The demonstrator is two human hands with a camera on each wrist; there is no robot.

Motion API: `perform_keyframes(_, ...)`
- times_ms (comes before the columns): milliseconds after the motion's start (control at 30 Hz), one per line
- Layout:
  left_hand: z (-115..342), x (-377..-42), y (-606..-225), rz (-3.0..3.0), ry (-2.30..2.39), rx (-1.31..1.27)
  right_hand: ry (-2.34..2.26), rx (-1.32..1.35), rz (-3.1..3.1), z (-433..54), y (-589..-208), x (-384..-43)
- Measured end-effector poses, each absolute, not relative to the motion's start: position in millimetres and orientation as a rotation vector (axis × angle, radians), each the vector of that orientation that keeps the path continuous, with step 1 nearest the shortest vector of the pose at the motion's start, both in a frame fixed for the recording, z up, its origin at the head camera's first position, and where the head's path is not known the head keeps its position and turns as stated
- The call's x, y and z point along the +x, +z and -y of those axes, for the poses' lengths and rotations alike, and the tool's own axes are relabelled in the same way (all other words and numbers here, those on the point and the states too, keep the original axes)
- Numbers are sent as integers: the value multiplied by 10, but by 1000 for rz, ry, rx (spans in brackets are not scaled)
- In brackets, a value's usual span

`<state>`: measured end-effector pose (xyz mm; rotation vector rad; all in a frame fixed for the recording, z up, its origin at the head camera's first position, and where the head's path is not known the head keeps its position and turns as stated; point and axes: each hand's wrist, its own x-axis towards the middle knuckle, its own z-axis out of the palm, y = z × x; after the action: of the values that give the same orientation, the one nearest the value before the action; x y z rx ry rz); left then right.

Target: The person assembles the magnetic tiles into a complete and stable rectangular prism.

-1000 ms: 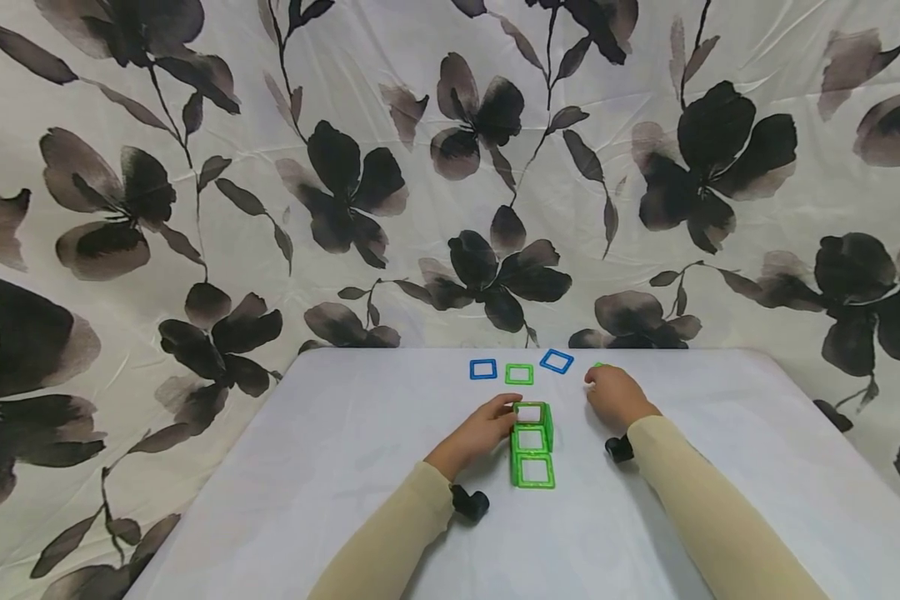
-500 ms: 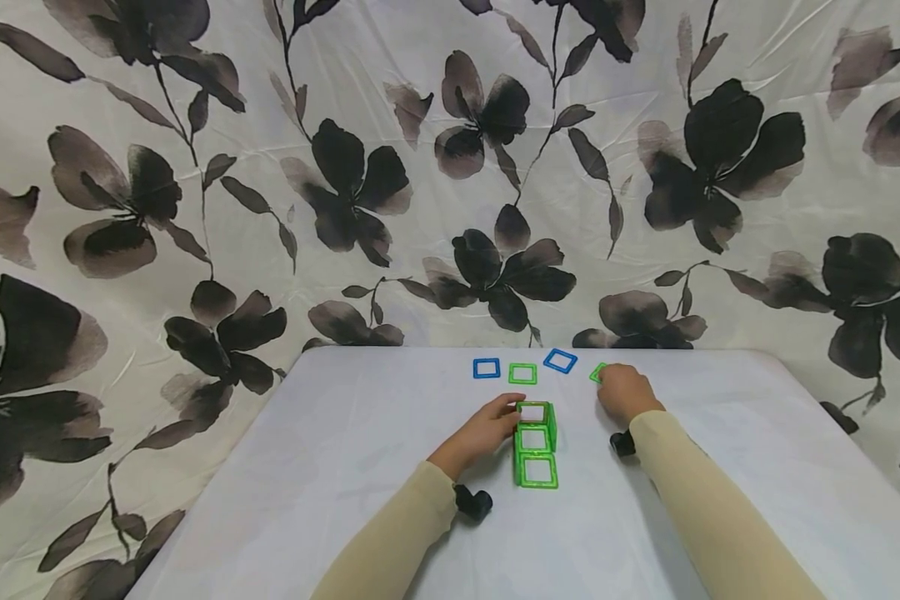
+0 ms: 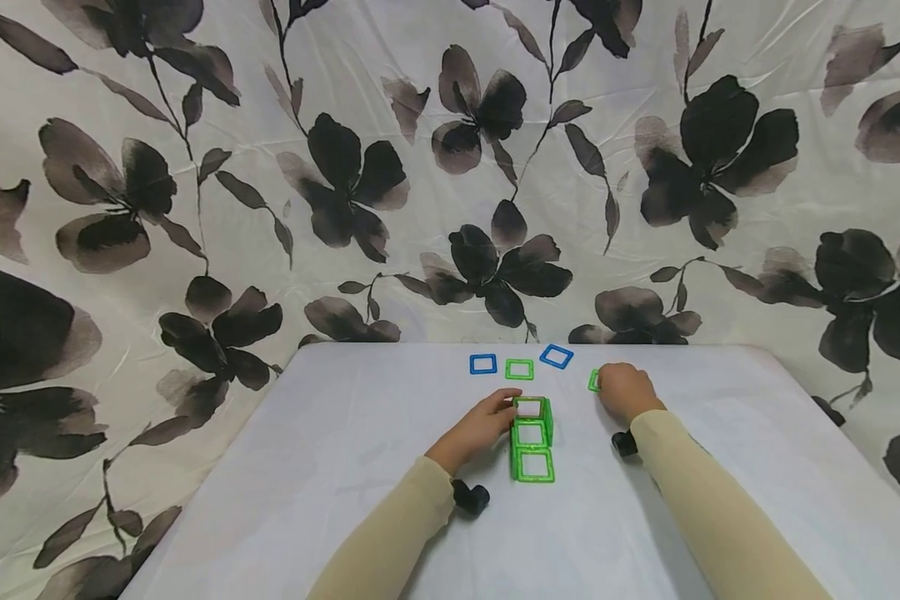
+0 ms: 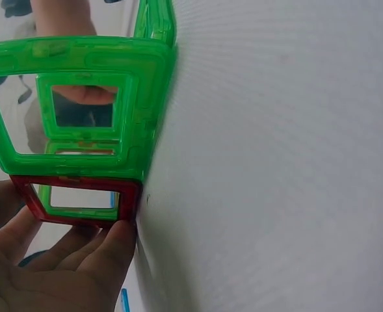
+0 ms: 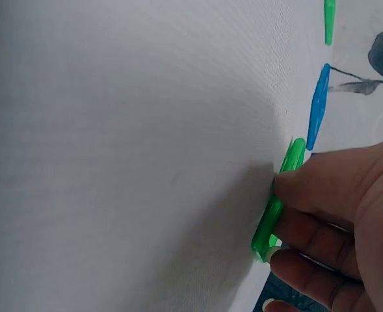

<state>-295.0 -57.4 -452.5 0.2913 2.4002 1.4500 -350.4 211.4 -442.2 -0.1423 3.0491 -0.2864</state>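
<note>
A block of joined magnetic tiles (image 3: pixel 534 465), green on top, stands on the white table in front of me. My left hand (image 3: pixel 480 430) holds its far left end; in the left wrist view the fingers (image 4: pixel 116 250) lie against a red magnetic tile (image 4: pixel 130 198) on its side, beside a larger green tile (image 4: pixel 145 110). To the right and further back, my right hand (image 3: pixel 628 392) pinches a single green magnetic tile (image 3: pixel 594 380) at the table surface. In the right wrist view the thumb is on one face of that tile (image 5: pixel 267 224) and fingers are on the other.
Along the back of the table lie a blue square tile (image 3: pixel 483 364), a green square tile (image 3: pixel 519 369) and a second blue tile (image 3: pixel 557 357), set askew. A white cloth with dark flowers (image 3: pixel 487 275) hangs behind the table's far edge.
My right hand has shifted slightly right over the single green tile, which has turned and shows more beside the fingers. The left hand and the joined tiles have stayed in place.
</note>
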Motion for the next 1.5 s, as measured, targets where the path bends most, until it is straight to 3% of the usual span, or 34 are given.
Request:
perform_keyframes(800, 549, -2950, -4508, -2396, 1455, 273, -410, -397, -3006, -2110, -4277, -3181)
perform_keyframes(1500, 544, -2967, -4527, -2398, 1454, 255, -889, -373, -2787, -2066, -4209, -2824)
